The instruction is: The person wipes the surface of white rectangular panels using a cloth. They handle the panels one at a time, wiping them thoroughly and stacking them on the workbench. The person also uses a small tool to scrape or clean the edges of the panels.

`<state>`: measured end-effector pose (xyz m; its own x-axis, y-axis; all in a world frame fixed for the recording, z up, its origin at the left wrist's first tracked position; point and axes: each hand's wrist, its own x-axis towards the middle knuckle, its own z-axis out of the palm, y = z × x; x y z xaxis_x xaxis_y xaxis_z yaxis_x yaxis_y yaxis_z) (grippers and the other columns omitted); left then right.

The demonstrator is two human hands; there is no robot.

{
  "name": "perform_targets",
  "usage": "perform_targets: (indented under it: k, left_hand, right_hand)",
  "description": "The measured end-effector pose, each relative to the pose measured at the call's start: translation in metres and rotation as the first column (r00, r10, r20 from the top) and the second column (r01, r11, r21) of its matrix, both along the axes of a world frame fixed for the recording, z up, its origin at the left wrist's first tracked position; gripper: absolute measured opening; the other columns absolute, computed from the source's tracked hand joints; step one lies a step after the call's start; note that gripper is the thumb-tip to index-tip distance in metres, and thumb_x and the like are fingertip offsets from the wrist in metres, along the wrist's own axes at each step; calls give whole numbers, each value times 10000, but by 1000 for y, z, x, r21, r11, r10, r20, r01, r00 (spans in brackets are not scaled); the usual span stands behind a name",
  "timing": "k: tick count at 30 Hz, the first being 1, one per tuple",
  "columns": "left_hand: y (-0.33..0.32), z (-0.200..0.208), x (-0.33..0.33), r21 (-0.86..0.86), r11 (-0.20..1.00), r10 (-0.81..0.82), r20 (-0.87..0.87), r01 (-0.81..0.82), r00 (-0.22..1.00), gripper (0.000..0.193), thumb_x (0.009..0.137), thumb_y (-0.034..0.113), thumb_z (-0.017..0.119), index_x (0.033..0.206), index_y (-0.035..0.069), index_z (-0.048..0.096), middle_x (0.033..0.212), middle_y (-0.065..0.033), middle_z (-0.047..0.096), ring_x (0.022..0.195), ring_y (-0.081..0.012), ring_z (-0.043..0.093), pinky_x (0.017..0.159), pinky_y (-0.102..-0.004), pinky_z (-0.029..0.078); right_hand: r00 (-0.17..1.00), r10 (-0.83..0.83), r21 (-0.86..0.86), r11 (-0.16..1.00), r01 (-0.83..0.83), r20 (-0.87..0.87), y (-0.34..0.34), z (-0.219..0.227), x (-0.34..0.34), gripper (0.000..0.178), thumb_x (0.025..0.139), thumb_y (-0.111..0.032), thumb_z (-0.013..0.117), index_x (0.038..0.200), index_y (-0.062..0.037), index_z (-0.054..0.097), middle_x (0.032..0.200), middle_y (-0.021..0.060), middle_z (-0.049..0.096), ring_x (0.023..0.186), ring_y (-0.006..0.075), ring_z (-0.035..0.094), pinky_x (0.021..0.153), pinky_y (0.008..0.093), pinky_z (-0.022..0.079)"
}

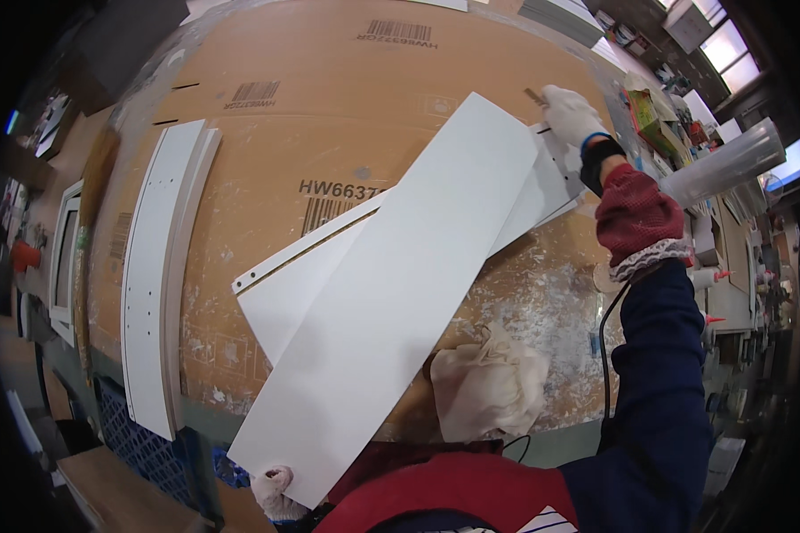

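Observation:
A long white board (pixel 391 293) lies slantwise before me. My left hand (pixel 277 493), in a white glove, grips its near end, with the fingertips folded over the edge. Under it, crossing at an angle, is a second white board (pixel 307 262) with a groove and small holes along one edge; its middle is hidden. Beyond the far right end of the boards, my gloved right hand (pixel 571 114) is closed on a small brown strip-like piece (pixel 535 96), whose exact kind I cannot make out. A dark band is around that wrist.
Flattened cardboard (pixel 276 53) with paint marks covers the table. Stacked white panels (pixel 164 284) lie at the left, some with holes. A crumpled cream cloth (pixel 491 382) sits near my body. At the right are a clear plastic roll (pixel 729 164) and red-tipped bottles (pixel 709 278).

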<state>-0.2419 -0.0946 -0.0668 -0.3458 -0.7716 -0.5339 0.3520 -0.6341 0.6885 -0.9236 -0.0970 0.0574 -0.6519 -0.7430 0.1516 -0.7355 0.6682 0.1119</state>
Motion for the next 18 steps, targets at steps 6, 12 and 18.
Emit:
perform_targets:
  k: [6,12,18]
  left_hand:
    - [1,48,-55,0,1000,-26,238,27,971,107,829,-19,481,869,-50,575,753,-79,587,655,-148,620,612,-285,546]
    - [-2,64,-90,46,994,-97,-116,103,988,224,822,-49,587,1044,-22,597,880,-48,625,791,-123,628,706,-262,521]
    - [5,45,-101,3,975,-211,-292,222,933,445,972,316,525,1289,10,462,1211,-108,565,1086,-217,582,920,-390,501]
  right_hand:
    - [956,288,-271,926,-263,58,2,6,17,222,900,-213,542,1071,-75,573,1000,206,628,958,403,596,792,456,465]
    - [948,299,-72,953,-293,108,-36,18,86,220,918,-229,520,1071,-78,565,1021,201,622,972,396,589,794,445,462]
    - [895,429,-193,895,-402,122,-36,-8,166,186,916,-184,525,1031,-41,552,941,198,619,877,374,604,776,428,470]
